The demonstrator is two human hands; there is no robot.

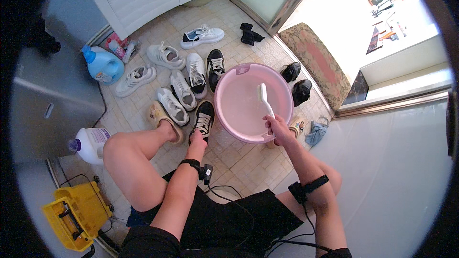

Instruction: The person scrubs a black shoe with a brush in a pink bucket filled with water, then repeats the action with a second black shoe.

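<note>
My left hand (pixel 197 137) grips a black sneaker (pixel 204 118) with cream laces at its heel opening; the fingers are partly hidden by the shoe. Wrapped in my right hand (pixel 277 128) is the handle of a white scrub brush (pixel 263 94), its head tilted up over the basin. The pink plastic basin (pixel 221 119) holds cloudy liquid and stands on the floor between my feet, right of the sneaker. A second black sneaker (pixel 215 66) lies against the basin's far left side.
Several white sneakers (pixel 180 88) lie left of the basin, and black shoes (pixel 301 92) lie to its right. Blue (pixel 106 65) and white (pixel 92 145) jugs stand at left, near a yellow case (pixel 79 210). A patterned mat (pixel 315 62) lies by the doorway. Cables run from my wrist bands.
</note>
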